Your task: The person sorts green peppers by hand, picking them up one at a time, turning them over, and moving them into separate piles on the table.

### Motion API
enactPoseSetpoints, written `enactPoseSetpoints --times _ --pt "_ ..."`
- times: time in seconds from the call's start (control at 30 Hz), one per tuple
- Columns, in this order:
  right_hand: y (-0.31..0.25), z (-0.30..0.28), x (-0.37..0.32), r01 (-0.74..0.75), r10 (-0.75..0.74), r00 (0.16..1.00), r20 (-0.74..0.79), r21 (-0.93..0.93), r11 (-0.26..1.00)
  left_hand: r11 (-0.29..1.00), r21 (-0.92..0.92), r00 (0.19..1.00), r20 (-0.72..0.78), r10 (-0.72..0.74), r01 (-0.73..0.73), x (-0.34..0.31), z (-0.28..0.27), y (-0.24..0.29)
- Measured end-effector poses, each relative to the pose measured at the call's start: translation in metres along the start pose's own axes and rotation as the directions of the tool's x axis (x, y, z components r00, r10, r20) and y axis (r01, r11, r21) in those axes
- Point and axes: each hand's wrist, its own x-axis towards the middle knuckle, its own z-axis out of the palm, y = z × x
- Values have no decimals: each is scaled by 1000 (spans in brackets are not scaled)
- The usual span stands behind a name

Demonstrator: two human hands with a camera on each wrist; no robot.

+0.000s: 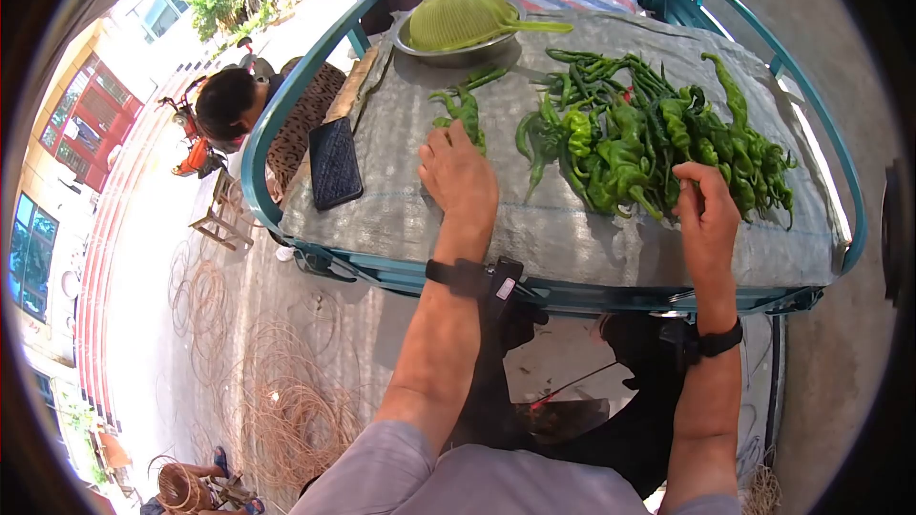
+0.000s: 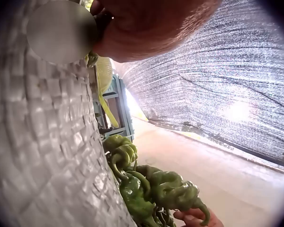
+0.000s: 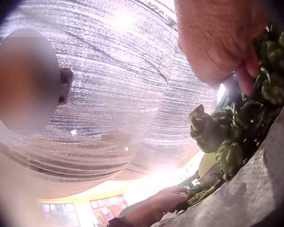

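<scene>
On the cart bed (image 1: pixel 572 253), the left grip (image 1: pixel 458 172) has its fingertips at a few peppers (image 1: pixel 468 114) left of centre; whether it grasps one cannot be told. The right grip (image 1: pixel 711 205), fingers bent, meets the near side of the larger pepper pile (image 1: pixel 625 138) toward the right edge, its hold unclear.

glossy peppers (image 1: pixel 625 129), rough woven sheet (image 1: pixel 401 229)

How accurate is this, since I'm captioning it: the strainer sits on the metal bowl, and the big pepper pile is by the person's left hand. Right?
Not quite: the big pepper pile is by the right hand, as the head view shows. The strainer does sit on the metal bowl.
</scene>
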Motion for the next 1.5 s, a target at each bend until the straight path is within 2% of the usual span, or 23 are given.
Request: enactPoseSetpoints --times 0.1,0.2,0.27,0.3,0.4,0.5,0.6,0.7,0.8,0.9,0.93,1.0,1.13,1.23,1.33,1.43,1.5 --pt "-2 -2 1 -9 9 1000 -5 -15 1000 982 -187 991 -125 -43 19 4 1 1" --pt "-9 -6 2 -53 53 998 -25 -1 999 807 -581 949 -303 -89 -109 6 1 11" --pt "-9 -7 3 -57 57 998 -38 4 998 443 -893 988 14 -156 82 1 -4 23" --pt "-9 -7 3 -43 43 998 -41 2 999 221 -954 976 176 -132 202 -2 -8 28" --pt "-6 -6 2 -36 36 999 -36 13 999 -59 -875 877 480 10 480 -7 -15 36" --pt "-5 -4 2 -40 41 999 -31 39 998 -133 -782 793 605 70 609 -12 -24 46" --pt "-7 -4 2 -32 34 999 -36 37 999 -90 -791 796 597 105 605 -14 -26 48" --pt "-7 -2 3 -43 44 999 -32 37 998 11 -808 799 585 138 589 -16 -22 45" --pt "-9 0 2 -65 65 998 -7 27 998 464 -831 912 396 106 307 -20 -11 43" --pt "-7 2 1 -59 59 998 7 -7 998 746 -662 972 124 201 -70 -27 -10 41" --pt "-7 3 1 -50 50 999 7 -21 999 713 -697 979 83 184 -75 -27 -4 41" --pt "-8 4 2 -49 49 999 12 -33 998 803 -581 988 -8 157 -132 -23 -5 36" --pt "-12 3 2 -47 47 999 3 -27 999 947 -240 967 -193 167 -212 -9 -15 17" --pt "-10 3 2 -49 50 999 6 -40 998 990 -41 990 -55 130 -133 -10 -11 0" --pt "-9 5 2 -28 28 1000 -2 -47 998 987 -65 989 23 145 -144 -5 -3 -11" --pt "-10 5 2 -29 29 1000 -7 -26 999 961 -238 978 -186 99 -143 -2 -2 -3" --pt "-10 4 2 -47 47 999 -26 -19 999 767 -640 997 -33 -74 36 -1 -6 6"
